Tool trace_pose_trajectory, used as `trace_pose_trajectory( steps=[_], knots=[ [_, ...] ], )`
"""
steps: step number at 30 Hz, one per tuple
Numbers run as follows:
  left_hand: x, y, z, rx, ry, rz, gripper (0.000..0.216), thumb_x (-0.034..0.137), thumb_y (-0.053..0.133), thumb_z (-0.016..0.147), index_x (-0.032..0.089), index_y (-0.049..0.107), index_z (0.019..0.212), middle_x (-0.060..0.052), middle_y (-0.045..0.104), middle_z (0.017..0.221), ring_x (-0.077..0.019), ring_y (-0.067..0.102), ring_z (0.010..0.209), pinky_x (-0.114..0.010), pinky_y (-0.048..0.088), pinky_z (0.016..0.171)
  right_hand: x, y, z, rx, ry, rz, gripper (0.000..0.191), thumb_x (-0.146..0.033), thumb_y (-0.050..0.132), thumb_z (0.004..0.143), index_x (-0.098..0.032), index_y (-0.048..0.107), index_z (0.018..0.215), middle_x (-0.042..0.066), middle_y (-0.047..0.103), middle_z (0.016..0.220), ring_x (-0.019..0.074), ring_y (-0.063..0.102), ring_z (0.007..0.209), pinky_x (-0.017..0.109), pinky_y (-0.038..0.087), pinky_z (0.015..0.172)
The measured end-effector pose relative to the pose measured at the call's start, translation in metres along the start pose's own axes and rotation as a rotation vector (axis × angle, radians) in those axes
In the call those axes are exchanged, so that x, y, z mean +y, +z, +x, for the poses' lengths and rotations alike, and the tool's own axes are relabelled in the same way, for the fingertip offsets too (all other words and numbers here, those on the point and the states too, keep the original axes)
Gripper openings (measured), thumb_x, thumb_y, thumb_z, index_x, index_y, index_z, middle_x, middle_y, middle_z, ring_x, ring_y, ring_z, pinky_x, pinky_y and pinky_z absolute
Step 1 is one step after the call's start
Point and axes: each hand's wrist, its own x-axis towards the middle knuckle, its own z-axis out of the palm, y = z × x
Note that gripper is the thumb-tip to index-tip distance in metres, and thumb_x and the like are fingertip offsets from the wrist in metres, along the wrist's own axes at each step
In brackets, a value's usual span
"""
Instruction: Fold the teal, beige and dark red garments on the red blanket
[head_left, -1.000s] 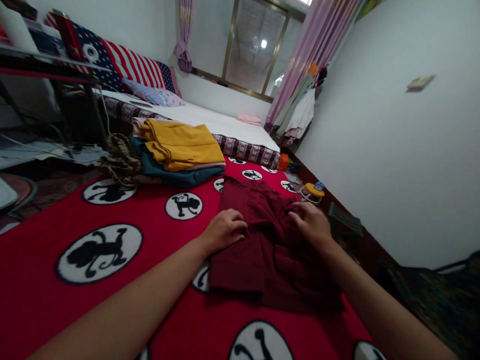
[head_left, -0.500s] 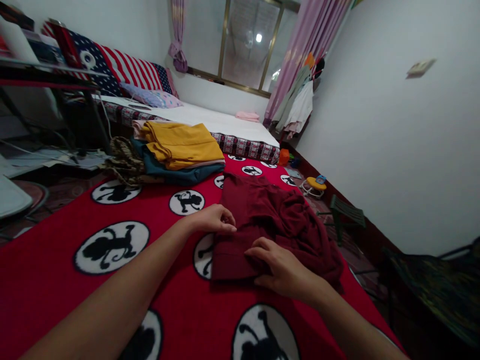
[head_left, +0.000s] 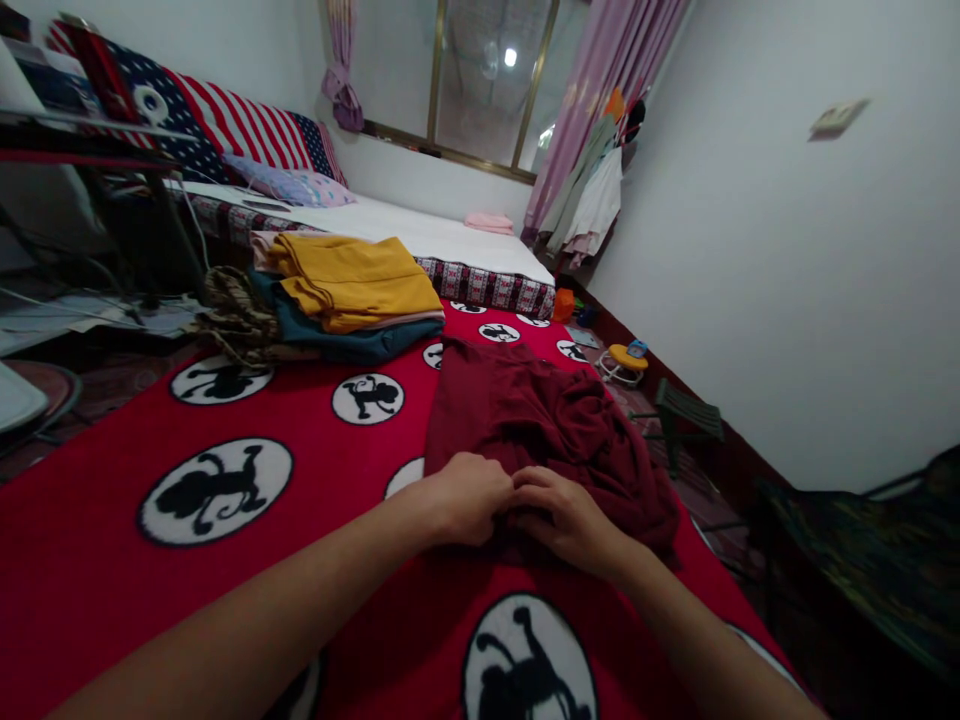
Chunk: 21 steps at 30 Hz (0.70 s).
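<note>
A dark maroon garment point(head_left: 495, 400) lies partly folded on a red blanket point(head_left: 360, 600) patterned with black monkeys in white ovals. Its left part is fairly flat, while its right side is bunched in loose wrinkles. At the near edge of the cloth my left hand point(head_left: 469, 497) is closed, its fingertips hidden, and seems to pinch the fabric. My right hand point(head_left: 566, 515) meets it there, thumb and fingers curled on the same edge. Farther back on the left sits a stack of folded clothes, with a yellow garment point(head_left: 360, 280) on top and a teal one point(head_left: 322, 335) below.
A brown patterned cloth point(head_left: 236, 315) lies beside the stack. Behind the blanket is a low bed with a white cover point(head_left: 420, 225). On the right stand a green folding stool point(head_left: 679, 415) and a yellow-topped stool point(head_left: 628, 358). A cluttered desk point(head_left: 97, 130) is at left.
My left hand has moved right and toward me, closing beside my right hand at the garment's near edge. My right hand has shifted slightly and curled. The view has moved a little.
</note>
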Motion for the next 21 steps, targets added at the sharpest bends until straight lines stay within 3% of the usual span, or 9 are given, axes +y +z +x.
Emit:
trace_pose_trajectory(
  steps=[6, 9, 12, 13, 15, 17, 18, 19, 21],
  knots=[
    [-0.009, -0.004, -0.001, 0.089, 0.072, -0.244, 0.024, 0.017, 0.060, 0.069, 0.026, 0.074, 0.086, -0.001, 0.073, 0.074, -0.0166, 0.064, 0.065, -0.023, 0.035, 0.051, -0.009, -0.018, -0.005, 0.099, -0.026, 0.048, 0.025, -0.003, 0.054, 0.078, -0.021, 0.064, 0.092, 0.005, 0.066, 0.108, 0.0175, 0.060, 0.100, 0.029, 0.046, 0.087],
    [-0.013, 0.003, 0.002, -0.016, 0.081, -0.349, 0.019, 0.021, 0.064, 0.070, 0.024, 0.074, 0.086, 0.000, 0.073, 0.075, -0.0147, 0.063, 0.065, -0.021, 0.034, 0.050, -0.013, -0.019, -0.007, 0.055, 0.034, 0.055, 0.017, -0.005, 0.059, 0.074, -0.020, 0.065, 0.081, 0.004, 0.069, 0.104, 0.0178, 0.062, 0.096, 0.028, 0.046, 0.085],
    [-0.020, 0.010, 0.008, -0.161, 0.044, -0.584, 0.021, 0.037, 0.064, 0.079, 0.018, 0.073, 0.078, -0.001, 0.070, 0.068, -0.0136, 0.062, 0.060, -0.020, 0.037, 0.049, -0.009, -0.020, -0.008, 0.026, 0.133, 0.079, 0.006, -0.020, 0.062, 0.082, -0.021, 0.069, 0.082, 0.002, 0.071, 0.095, 0.0165, 0.065, 0.086, 0.026, 0.048, 0.078],
    [-0.023, 0.013, 0.011, -0.122, -0.017, -0.634, 0.030, 0.042, 0.059, 0.084, 0.016, 0.071, 0.076, -0.002, 0.069, 0.065, -0.0139, 0.062, 0.058, -0.020, 0.039, 0.050, -0.005, -0.022, -0.007, 0.067, 0.174, 0.081, 0.010, -0.026, 0.061, 0.085, -0.022, 0.069, 0.085, 0.001, 0.072, 0.091, 0.0160, 0.065, 0.083, 0.025, 0.048, 0.075],
    [-0.030, 0.019, 0.017, 0.140, -0.191, -0.588, 0.038, 0.042, 0.048, 0.091, 0.014, 0.070, 0.078, -0.005, 0.069, 0.069, -0.0167, 0.064, 0.064, -0.023, 0.045, 0.057, 0.010, -0.030, -0.006, 0.239, 0.265, 0.049, 0.017, -0.032, 0.056, 0.089, -0.022, 0.070, 0.091, 0.001, 0.072, 0.086, 0.0161, 0.066, 0.079, 0.026, 0.048, 0.073],
    [-0.041, 0.029, 0.024, 0.476, -0.334, -0.396, 0.032, 0.033, 0.045, 0.093, 0.013, 0.070, 0.096, -0.011, 0.071, 0.094, -0.0220, 0.066, 0.088, -0.030, 0.050, 0.076, 0.034, -0.043, -0.003, 0.444, 0.358, -0.056, 0.018, -0.033, 0.056, 0.088, -0.021, 0.069, 0.092, 0.003, 0.072, 0.091, 0.0179, 0.066, 0.083, 0.028, 0.048, 0.077],
    [-0.047, 0.036, 0.027, 0.585, -0.378, -0.297, 0.032, 0.028, 0.046, 0.092, 0.013, 0.066, 0.111, -0.014, 0.067, 0.113, -0.0250, 0.063, 0.105, -0.034, 0.048, 0.088, 0.047, -0.050, -0.001, 0.521, 0.412, -0.131, 0.017, -0.031, 0.057, 0.086, -0.020, 0.068, 0.095, 0.005, 0.072, 0.095, 0.0189, 0.066, 0.085, 0.029, 0.048, 0.079],
    [-0.053, 0.044, 0.029, 0.634, -0.413, -0.223, 0.038, 0.024, 0.047, 0.092, 0.012, 0.059, 0.126, -0.017, 0.057, 0.131, -0.0278, 0.054, 0.120, -0.038, 0.044, 0.099, 0.061, -0.058, 0.002, 0.571, 0.477, -0.212, 0.019, -0.029, 0.059, 0.084, -0.019, 0.067, 0.098, 0.006, 0.071, 0.101, 0.0199, 0.066, 0.087, 0.030, 0.048, 0.081],
    [-0.065, 0.058, 0.034, 0.602, -0.506, -0.139, 0.054, 0.024, 0.049, 0.091, 0.008, 0.042, 0.142, -0.021, 0.037, 0.150, -0.0323, 0.036, 0.138, -0.044, 0.033, 0.110, 0.087, -0.069, 0.009, 0.595, 0.641, -0.363, 0.033, -0.030, 0.063, 0.080, -0.016, 0.063, 0.111, 0.011, 0.067, 0.112, 0.0224, 0.065, 0.093, 0.032, 0.048, 0.082]
  ],
)
